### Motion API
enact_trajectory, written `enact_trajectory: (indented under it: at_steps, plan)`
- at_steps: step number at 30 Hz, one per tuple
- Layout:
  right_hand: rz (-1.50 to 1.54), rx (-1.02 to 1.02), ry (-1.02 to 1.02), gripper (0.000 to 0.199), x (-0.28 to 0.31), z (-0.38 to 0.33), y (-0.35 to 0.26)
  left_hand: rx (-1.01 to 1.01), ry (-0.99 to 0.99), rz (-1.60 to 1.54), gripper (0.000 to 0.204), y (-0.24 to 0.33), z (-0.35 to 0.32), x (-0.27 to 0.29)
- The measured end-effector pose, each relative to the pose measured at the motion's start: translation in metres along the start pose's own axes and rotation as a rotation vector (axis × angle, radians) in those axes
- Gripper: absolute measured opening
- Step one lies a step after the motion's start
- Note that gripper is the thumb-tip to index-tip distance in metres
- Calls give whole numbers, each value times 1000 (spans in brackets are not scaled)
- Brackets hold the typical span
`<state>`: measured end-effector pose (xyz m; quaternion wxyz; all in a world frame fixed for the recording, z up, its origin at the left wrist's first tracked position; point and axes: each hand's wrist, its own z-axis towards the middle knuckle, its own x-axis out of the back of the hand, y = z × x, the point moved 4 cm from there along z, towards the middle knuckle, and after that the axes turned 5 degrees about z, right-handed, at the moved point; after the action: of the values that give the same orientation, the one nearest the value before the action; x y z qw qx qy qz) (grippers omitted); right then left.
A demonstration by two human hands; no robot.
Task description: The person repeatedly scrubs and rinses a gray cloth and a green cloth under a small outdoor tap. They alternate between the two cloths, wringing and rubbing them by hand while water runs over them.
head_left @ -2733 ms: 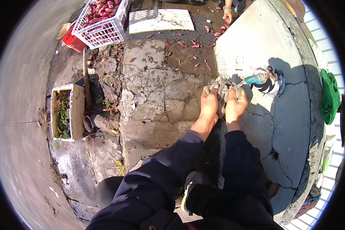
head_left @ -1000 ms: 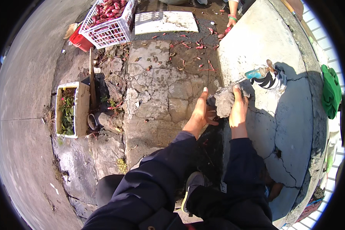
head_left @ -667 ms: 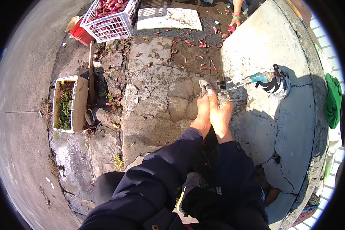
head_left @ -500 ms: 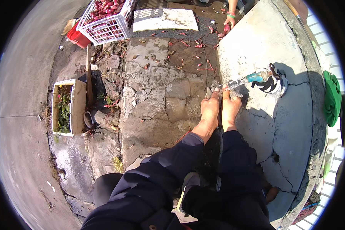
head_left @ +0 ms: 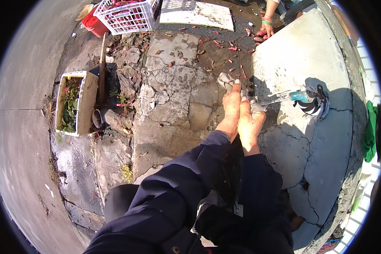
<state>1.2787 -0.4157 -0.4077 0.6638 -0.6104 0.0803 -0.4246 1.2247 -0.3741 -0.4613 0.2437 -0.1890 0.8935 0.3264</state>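
My left hand and my right hand are close together, thumbs up. Both are closed on a crumpled grey cloth that looks wet. One bunch of it sticks out past my left fingers, another beside my right hand; whether it is a single piece I cannot tell. Just right of my hands is what looks like a tap with a teal sleeve, wrapped in black and white strips. A clear streak, apparently water, runs from it toward my right hand.
A cracked pale slab lies right. Far left stand a white crate of reddish produce, a red bucket and a planter box. A white board lies at the back. Another person's hand touches reddish produce.
My hands have drawn slightly away from the tap, and the cloth now sticks out farther beyond my left hand. The whole view has shifted a little.
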Motion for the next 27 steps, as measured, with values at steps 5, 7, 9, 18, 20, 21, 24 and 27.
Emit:
enact_trajectory:
  at_steps: [5,7,9,18,20,21,24,27]
  plan:
    - [-130,-106,104,30,17,21,-7,142,-39,105,47,-20,-3,-7]
    - [-17,147,25,23,5,-1,-22,123,-159,-185,37,-18,6,-8]
    - [-37,84,-7,26,4,-3,-17,-28,-194,-53,37,-19,3,-6]
    - [-60,273,13,30,1,4,-9,16,-88,29,43,-17,5,-6]
    - [-44,13,40,35,6,22,-1,93,-68,-73,41,-21,5,-7]
    - [-67,-2,68,37,12,26,3,141,-97,-36,41,-20,5,-4]
    - [42,16,120,29,12,16,-6,121,-151,-114,46,-16,-4,-12]
    - [36,14,9,29,5,9,-3,-25,-235,-207,48,1,-13,-8]
